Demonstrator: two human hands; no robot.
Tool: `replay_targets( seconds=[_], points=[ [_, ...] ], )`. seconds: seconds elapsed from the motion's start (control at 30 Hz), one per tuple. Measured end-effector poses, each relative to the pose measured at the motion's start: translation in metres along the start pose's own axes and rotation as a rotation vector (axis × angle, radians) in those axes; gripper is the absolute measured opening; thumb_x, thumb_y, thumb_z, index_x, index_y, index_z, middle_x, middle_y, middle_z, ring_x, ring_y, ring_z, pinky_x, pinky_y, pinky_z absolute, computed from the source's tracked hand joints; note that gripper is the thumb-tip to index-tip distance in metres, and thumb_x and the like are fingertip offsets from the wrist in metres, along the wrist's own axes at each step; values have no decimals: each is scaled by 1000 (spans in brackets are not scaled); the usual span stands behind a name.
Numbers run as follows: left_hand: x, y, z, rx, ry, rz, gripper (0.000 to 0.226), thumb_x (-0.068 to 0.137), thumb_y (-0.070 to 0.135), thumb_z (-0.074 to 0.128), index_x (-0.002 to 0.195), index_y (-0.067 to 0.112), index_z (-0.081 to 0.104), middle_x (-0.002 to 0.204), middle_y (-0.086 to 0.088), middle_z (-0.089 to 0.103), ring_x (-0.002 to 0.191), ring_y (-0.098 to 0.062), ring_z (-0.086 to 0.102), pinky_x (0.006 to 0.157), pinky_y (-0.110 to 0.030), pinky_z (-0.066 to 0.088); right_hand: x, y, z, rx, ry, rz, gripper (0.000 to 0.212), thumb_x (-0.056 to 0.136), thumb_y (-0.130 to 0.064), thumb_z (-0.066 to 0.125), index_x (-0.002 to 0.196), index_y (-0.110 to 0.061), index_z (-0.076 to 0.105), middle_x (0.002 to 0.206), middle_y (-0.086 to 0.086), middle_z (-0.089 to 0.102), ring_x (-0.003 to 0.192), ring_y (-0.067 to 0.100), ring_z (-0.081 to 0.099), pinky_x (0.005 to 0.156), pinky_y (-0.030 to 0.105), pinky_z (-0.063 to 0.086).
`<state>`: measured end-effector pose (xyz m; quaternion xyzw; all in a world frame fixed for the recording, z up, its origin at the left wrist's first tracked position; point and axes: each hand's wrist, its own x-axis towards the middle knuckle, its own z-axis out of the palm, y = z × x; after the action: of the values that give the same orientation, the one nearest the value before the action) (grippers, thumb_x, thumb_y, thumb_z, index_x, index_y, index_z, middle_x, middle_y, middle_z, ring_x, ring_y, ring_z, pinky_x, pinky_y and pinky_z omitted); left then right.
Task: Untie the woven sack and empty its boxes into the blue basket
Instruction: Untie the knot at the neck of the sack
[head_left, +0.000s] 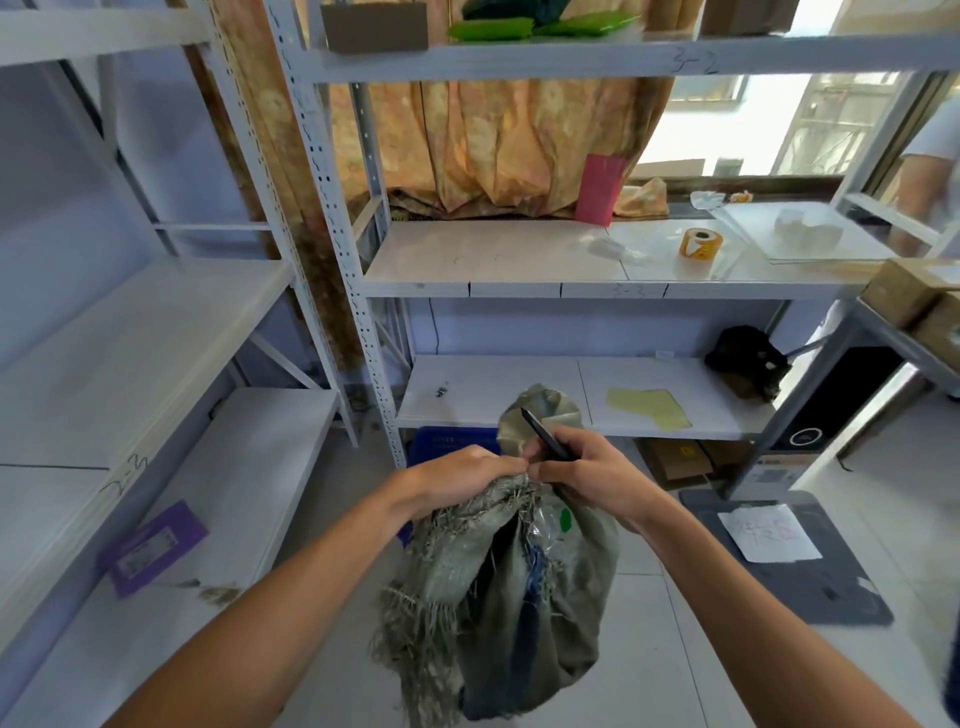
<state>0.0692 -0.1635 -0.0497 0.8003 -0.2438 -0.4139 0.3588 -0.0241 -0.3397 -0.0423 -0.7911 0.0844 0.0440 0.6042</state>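
A grey-green woven sack with frayed edges hangs in front of me, gathered at its neck. My left hand is closed around the bunched neck from the left. My right hand pinches the neck from the right and also holds a thin black pen-like tool that points up and left. The sack's gathered top sticks up above both hands. Clear plastic and a green spot show through a slit in the sack. The blue basket stands on the floor behind my hands, mostly hidden. No boxes are visible inside the sack.
White metal shelving stands ahead and to the left. A tape roll lies on the middle shelf, yellow paper on the lower one. Cardboard boxes sit under it. A grey mat with paper lies right. A person stands far right.
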Motion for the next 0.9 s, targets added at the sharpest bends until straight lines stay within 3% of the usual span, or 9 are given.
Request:
replay_targets(
  seconds=[0.1, 0.2, 0.3, 0.33, 0.4, 0.53, 0.63, 0.8, 0.9],
  points=[
    [-3, -3, 8, -133, 57, 44, 31, 102, 42, 51, 106, 21, 73, 95, 16, 71, 89, 5, 66, 75, -8, 45, -3, -5, -1, 66, 6, 22, 16, 91, 3, 65, 107, 3, 63, 57, -12, 59, 43, -5, 51, 44, 7, 37],
    [-8, -1, 19, -232, 150, 69, 28, 99, 37, 54, 88, 19, 73, 76, 12, 72, 65, 7, 66, 56, -5, 44, -5, -9, -2, 111, 10, 29, 17, 92, 2, 63, 109, 2, 63, 62, -4, 54, 43, -1, 45, 42, 10, 33],
    [-14, 2, 24, -295, 234, 109, 33, 90, 45, 60, 85, 14, 70, 70, -7, 59, 68, -22, 56, 67, -24, 42, -8, -12, -1, 135, 15, 19, 19, 91, 2, 63, 110, 1, 63, 67, -2, 55, 43, -1, 45, 43, 10, 33],
    [-15, 2, 26, -320, 246, 122, 36, 84, 50, 61, 84, 15, 68, 73, -11, 52, 69, -22, 48, 69, -31, 38, -8, -12, 1, 140, 18, 9, 20, 90, 2, 63, 110, 1, 63, 70, 0, 56, 44, -1, 45, 43, 10, 34],
    [-18, 3, 29, -376, 284, 139, 34, 83, 47, 63, 82, 14, 70, 76, -13, 55, 71, -23, 51, 70, -37, 40, -9, -12, 3, 159, 28, -16, 22, 89, 3, 64, 110, -2, 64, 76, 3, 57, 47, 0, 48, 46, 10, 36],
    [-16, -1, 39, -479, 338, 178, 24, 88, 24, 64, 66, 15, 68, 66, -4, 63, 63, -15, 59, 65, -29, 46, -10, -8, 6, 160, 19, -32, 27, 82, -1, 70, 108, -11, 67, 83, 5, 61, 68, 12, 57, 65, 23, 46],
    [-18, -2, 48, -523, 361, 181, 41, 92, 13, 60, 53, 23, 57, 54, 7, 53, 53, -5, 49, 54, -15, 40, -12, -4, 10, 143, 31, -48, 27, 81, -6, 71, 103, -21, 68, 91, 1, 66, 81, 13, 62, 80, 31, 49],
    [-25, 2, 48, -648, 403, 184, 29, 92, 13, 65, 64, 18, 66, 54, 9, 64, 55, -4, 62, 51, -13, 46, -13, -6, 14, 165, 66, -91, 22, 87, -9, 71, 105, -21, 67, 95, 7, 69, 82, 11, 66, 77, 27, 52],
    [-27, 7, 48, -719, 332, 172, 34, 93, 15, 61, 63, 19, 76, 69, -2, 73, 61, -10, 69, 54, -17, 52, -13, -12, 13, 232, 62, -87, 20, 86, -9, 72, 104, -17, 68, 92, 9, 71, 81, 18, 67, 77, 31, 53]
  ],
)
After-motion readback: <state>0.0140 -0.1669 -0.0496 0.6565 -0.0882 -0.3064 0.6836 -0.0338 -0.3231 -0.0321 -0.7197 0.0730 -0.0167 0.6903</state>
